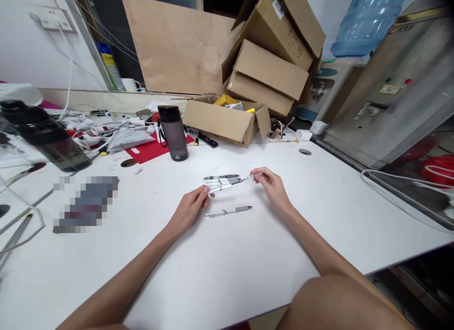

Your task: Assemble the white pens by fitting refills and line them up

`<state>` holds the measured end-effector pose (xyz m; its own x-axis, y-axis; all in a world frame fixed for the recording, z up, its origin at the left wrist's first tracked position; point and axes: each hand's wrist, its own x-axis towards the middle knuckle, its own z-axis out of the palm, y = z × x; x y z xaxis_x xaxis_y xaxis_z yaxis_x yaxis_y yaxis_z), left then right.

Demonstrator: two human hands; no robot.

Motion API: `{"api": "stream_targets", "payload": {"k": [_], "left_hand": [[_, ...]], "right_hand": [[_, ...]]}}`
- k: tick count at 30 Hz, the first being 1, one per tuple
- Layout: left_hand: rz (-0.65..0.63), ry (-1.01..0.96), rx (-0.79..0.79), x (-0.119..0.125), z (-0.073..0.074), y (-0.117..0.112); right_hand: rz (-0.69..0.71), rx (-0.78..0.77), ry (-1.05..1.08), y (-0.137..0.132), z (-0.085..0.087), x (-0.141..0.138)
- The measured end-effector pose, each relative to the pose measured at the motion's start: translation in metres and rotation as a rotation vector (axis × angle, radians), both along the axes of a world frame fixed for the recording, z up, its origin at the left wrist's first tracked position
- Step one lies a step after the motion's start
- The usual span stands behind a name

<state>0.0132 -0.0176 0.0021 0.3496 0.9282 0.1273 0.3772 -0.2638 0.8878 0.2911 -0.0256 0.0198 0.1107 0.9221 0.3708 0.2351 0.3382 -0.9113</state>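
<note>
A left hand (193, 203) pinches a white pen barrel (223, 186), fingertips closed; the right hand (273, 184) nips a slim pen piece (249, 177) at its other end; likely light, stiff, slick plastic, best held mid-barrel; a grey-ended pen (229, 211) lies nearer than the fingertips.

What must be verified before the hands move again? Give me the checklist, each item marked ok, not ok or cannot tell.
1. Left hand gripping the white pen: ok.
2. Right hand pinching the small pale piece at its fingers: ok.
3. Small pale piece fully separate from the white pen: cannot tell; too small to see.
4. Pens behind not touching the white pen: cannot tell; they overlap in view.
5. Nearer loose pen lying apart from both hands: ok.
6. Dark bottle standing upright: ok.
</note>
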Motion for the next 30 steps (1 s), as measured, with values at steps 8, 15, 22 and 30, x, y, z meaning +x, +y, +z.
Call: {"api": "stream_targets", "payload": {"k": [8, 15, 22, 30], "left_hand": [[0.002, -0.036, -0.018, 0.000, 0.005, 0.002], [-0.005, -0.059, 0.017, -0.001, 0.000, 0.005], [-0.024, -0.066, 0.030, -0.001, -0.004, 0.008], [-0.033, -0.050, 0.036, 0.000, -0.005, 0.009]], "right_hand": [[-0.042, 0.005, 0.090, 0.005, -0.008, 0.008], [-0.061, -0.046, 0.413, 0.016, -0.032, 0.010], [-0.017, -0.132, 0.467, 0.020, -0.035, 0.006], [0.002, -0.168, 0.412, 0.023, -0.036, 0.008]]}}
